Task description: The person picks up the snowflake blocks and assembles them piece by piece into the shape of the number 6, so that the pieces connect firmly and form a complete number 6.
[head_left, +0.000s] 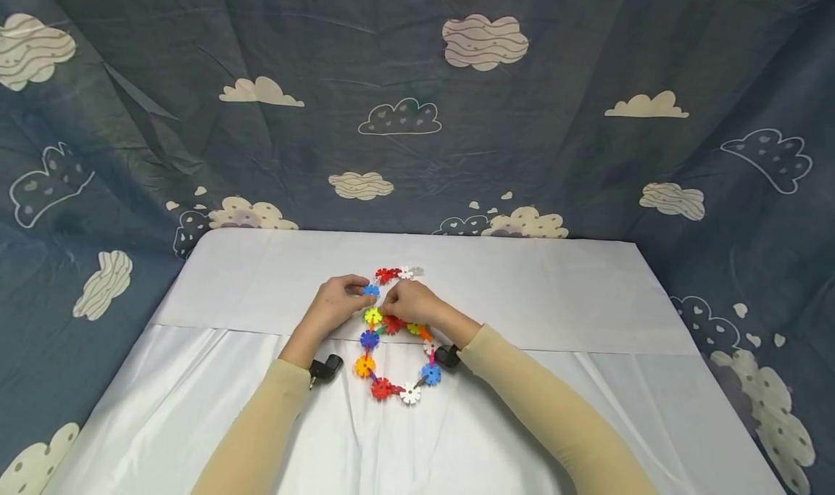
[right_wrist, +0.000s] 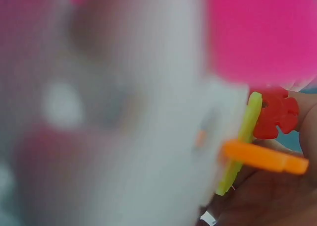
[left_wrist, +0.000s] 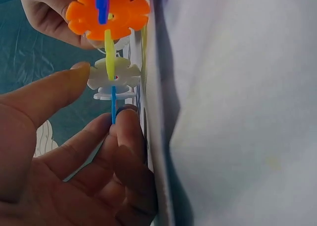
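Observation:
Notched plastic snowflake discs are linked into a closed loop on the white table, with a shorter run reaching away past my hands. My left hand (head_left: pixel 335 304) pinches the run at a light blue snowflake disc (head_left: pixel 371 290). In the left wrist view, its thumb touches a white disc (left_wrist: pixel 105 75) and its fingers meet the edge-on blue disc (left_wrist: pixel 114 109). My right hand (head_left: pixel 414 303) has curled fingers pinching the chain beside a yellow disc (head_left: pixel 373 315); the piece between its fingertips is hidden. Red discs (head_left: pixel 393 325) lie just below that hand.
The loop's near end has a red disc (head_left: pixel 381 388), a white disc (head_left: pixel 410 393) and a blue disc (head_left: pixel 431 374). A red disc (head_left: pixel 385 275) and white disc (head_left: pixel 406 272) sit beyond the hands. Cloud-patterned dark cloth (head_left: pixel 404 67) hangs behind the white table (head_left: pixel 554 292).

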The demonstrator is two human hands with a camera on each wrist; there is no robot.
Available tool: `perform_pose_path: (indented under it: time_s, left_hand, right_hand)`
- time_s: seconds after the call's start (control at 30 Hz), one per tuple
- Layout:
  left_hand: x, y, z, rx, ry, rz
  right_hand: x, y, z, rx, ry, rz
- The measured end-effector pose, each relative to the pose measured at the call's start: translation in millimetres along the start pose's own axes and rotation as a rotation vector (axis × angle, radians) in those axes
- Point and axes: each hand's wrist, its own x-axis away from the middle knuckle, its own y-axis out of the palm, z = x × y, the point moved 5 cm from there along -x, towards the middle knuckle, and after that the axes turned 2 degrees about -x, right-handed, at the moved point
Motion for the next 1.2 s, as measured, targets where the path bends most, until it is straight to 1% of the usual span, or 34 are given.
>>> perform_pose_path:
  time_s: [0.17, 0.3, 0.43, 0.53, 0.67, 0.77, 0.83, 0.97, 1.2]
  left_hand:
    - [-0.2, 2.0, -0.2, 0.045, 0.0, -0.015]
    - [-0.5, 1.8, 0.4, 0.052, 0.018, -0.017]
    - [-1.0, 2.7, 2.1, 0.053, 0.041, -0.02]
    - [-1.9, 4.6, 1.9, 0.097, 0.028, -0.034]
    - [-3.0, 6.9, 1.0, 0.195, 0.005, -0.055]
    - [-3.7, 8.3, 0.5, 0.245, 0.007, -0.062]
    - [-3.9, 8.7, 0.2, 0.262, 0.005, -0.059]
    - [-3.5, 8.7, 0.6, 0.273, 0.008, -0.052]
    - [-3.6, 7.7, 1.1, 0.227, 0.032, -0.057]
  right_hand:
    - [-0.6, -0.5, 1.4, -0.044, 0.028, -0.005]
    - [-1.9, -0.1, 3.8, -0.083, 0.056, -0.014]
    - [-2.6, -0.4, 4.9, -0.102, 0.058, -0.022]
    - [-2.2, -1.1, 4.7, -0.114, 0.054, -0.034]
    - [-0.4, -3.2, 3.1, -0.147, 0.05, -0.06]
    - [0.9, -5.2, 1.9, -0.17, 0.047, -0.074]
    - [1.3, -5.5, 2.2, -0.178, 0.051, -0.081]
    - [1.9, -5.9, 3.5, -0.19, 0.059, -0.083]
    - [2.2, -5.9, 2.2, -0.2, 0.049, -0.078]
